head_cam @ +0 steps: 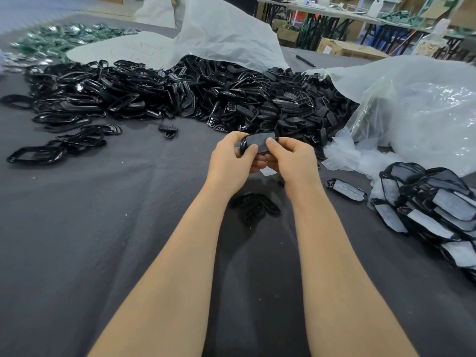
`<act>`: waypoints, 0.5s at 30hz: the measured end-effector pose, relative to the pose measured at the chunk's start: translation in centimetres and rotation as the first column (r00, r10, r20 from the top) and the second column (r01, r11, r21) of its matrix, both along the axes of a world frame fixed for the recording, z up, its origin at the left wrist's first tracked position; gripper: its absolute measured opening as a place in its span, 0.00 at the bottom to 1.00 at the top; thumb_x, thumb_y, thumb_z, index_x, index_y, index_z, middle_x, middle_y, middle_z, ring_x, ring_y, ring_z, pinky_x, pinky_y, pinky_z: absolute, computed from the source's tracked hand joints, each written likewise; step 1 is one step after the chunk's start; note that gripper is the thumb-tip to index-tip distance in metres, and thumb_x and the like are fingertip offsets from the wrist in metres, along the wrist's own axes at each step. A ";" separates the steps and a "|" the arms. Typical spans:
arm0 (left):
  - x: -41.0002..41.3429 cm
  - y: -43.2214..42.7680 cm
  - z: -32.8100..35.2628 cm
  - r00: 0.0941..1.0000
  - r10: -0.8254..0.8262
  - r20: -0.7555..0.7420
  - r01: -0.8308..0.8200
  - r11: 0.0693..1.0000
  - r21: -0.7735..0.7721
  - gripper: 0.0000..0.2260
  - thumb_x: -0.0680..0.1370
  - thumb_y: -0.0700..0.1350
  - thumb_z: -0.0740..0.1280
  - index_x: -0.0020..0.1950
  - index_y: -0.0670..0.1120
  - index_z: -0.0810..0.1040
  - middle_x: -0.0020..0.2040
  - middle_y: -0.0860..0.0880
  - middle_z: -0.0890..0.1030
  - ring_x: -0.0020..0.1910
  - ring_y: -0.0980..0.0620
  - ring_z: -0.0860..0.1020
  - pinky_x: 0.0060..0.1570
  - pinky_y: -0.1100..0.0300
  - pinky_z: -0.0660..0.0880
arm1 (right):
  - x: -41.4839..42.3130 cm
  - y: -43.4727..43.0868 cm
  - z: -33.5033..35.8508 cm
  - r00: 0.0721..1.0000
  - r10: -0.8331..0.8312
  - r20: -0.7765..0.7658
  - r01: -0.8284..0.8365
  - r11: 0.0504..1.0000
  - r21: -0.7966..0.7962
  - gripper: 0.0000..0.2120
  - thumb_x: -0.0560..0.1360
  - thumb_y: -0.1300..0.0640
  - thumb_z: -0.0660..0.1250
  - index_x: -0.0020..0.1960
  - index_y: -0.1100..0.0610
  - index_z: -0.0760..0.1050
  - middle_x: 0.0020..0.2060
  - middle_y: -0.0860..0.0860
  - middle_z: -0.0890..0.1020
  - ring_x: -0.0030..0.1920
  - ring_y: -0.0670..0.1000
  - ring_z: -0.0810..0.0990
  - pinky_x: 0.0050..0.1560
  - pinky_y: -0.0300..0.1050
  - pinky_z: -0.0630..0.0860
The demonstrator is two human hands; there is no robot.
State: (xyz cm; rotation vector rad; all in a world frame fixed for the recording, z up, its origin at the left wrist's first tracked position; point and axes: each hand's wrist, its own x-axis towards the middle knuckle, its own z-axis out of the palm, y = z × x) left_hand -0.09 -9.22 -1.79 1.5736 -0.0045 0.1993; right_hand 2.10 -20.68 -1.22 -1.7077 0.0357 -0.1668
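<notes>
Two hands share one black shell (258,144), held over the bench (103,240): left hand (230,161) and right hand (292,161) pinch it, fingers curled underneath. Uneven thumb pressure could well skew it, or drop it into the black heap (195,99) just beyond. Fingers hide its underside and any seam from view.

A dark grey cloth (77,240) covers the work surface. Behind stand long tables (334,11) and cardboard boxes (332,46), perhaps a workshop.
</notes>
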 end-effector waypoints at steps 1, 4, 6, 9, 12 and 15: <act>0.0 0.0 0.0 1.000 0.006 0.000 -0.006 1.000 0.015 0.11 0.81 0.39 0.63 0.46 0.56 0.72 0.39 0.47 0.84 0.36 0.57 0.83 0.38 0.66 0.79 | 0.0 0.0 0.0 1.000 0.024 -0.002 -0.024 1.000 -0.002 0.08 0.77 0.62 0.65 0.41 0.56 0.79 0.34 0.52 0.82 0.32 0.43 0.80 0.40 0.39 0.80; 0.2 0.2 -0.2 1.000 0.021 -0.018 -0.021 1.000 0.001 0.07 0.81 0.39 0.63 0.50 0.51 0.74 0.41 0.45 0.84 0.37 0.56 0.83 0.39 0.65 0.79 | -0.2 0.2 0.3 0.995 0.101 0.021 -0.099 0.993 -0.066 0.08 0.77 0.65 0.64 0.43 0.56 0.78 0.39 0.55 0.83 0.39 0.50 0.83 0.47 0.46 0.82; 0.4 0.3 -0.2 0.999 0.026 -0.027 -0.027 0.999 -0.019 0.06 0.81 0.39 0.63 0.53 0.49 0.74 0.43 0.45 0.84 0.36 0.56 0.83 0.38 0.66 0.79 | -0.2 0.3 0.3 0.994 0.098 0.043 -0.094 0.991 -0.091 0.08 0.77 0.66 0.64 0.44 0.55 0.78 0.40 0.55 0.83 0.40 0.52 0.83 0.48 0.46 0.81; 0.3 0.1 -0.2 0.999 0.039 -0.020 -0.040 0.998 -0.038 0.06 0.80 0.39 0.64 0.53 0.50 0.73 0.41 0.46 0.84 0.35 0.58 0.82 0.36 0.67 0.77 | -0.3 0.5 0.4 0.997 0.059 0.043 -0.056 0.996 -0.065 0.08 0.77 0.65 0.64 0.43 0.55 0.77 0.37 0.52 0.82 0.38 0.49 0.81 0.45 0.41 0.81; 0.3 0.0 -0.4 0.998 0.068 0.005 -0.068 0.997 0.031 0.07 0.79 0.42 0.67 0.53 0.52 0.72 0.41 0.49 0.83 0.33 0.60 0.81 0.36 0.68 0.77 | -0.2 0.8 0.3 0.999 0.005 0.049 -0.001 0.995 -0.095 0.09 0.76 0.64 0.66 0.40 0.53 0.77 0.34 0.50 0.81 0.35 0.47 0.79 0.42 0.40 0.79; 0.5 0.1 -0.5 0.995 0.104 0.004 -0.104 0.993 0.061 0.09 0.79 0.39 0.66 0.51 0.53 0.71 0.43 0.49 0.83 0.33 0.62 0.81 0.38 0.68 0.77 | -0.1 1.0 0.1 1.000 0.014 0.018 -0.012 0.994 -0.113 0.03 0.76 0.64 0.66 0.47 0.57 0.77 0.38 0.54 0.83 0.39 0.52 0.82 0.47 0.48 0.80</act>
